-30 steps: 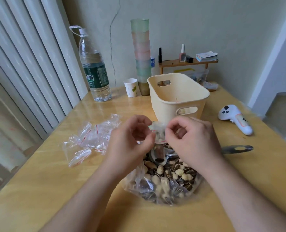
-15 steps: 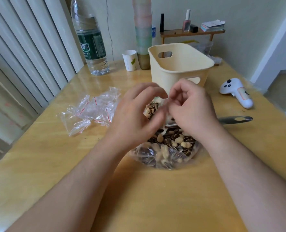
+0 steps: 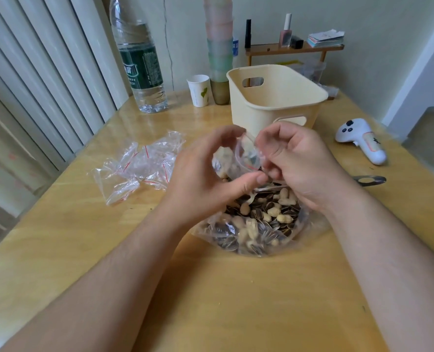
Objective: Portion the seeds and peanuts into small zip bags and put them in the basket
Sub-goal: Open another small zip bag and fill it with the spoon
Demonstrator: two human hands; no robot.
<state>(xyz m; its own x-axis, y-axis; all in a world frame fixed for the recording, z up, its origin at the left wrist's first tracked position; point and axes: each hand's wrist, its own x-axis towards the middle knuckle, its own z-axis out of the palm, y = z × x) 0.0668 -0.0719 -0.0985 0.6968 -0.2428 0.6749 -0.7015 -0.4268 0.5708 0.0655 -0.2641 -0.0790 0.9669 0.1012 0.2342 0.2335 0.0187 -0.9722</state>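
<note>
A small zip bag (image 3: 246,158), partly filled with seeds and peanuts, is held just above the big open bag of sunflower seeds and peanuts (image 3: 259,219) at the centre of the bench (image 3: 210,301). Its mouth is pinched from the 9 o'clock side by the left hand (image 3: 205,174), thumb below and fingers curled over the top, and from the 3 o'clock side by the right hand (image 3: 294,158), whose fingertips are closed on the rim. Sealing of the strip is judged to be the step in hand.

The bag is thin, soft film, light and slippery; it is expected to sag and spill if gripped low, so it is best taken at the stiffer red-lined zip strip, pressed along its length between thumb and finger. The peanut shells are brittle and should not be squeezed.

The cream basket (image 3: 274,97) stands at 12 o'clock, just behind the hands. Spare empty zip bags (image 3: 139,166) lie at 10 o'clock. A metal spoon handle (image 3: 368,179) sticks out at 3 o'clock.
</note>
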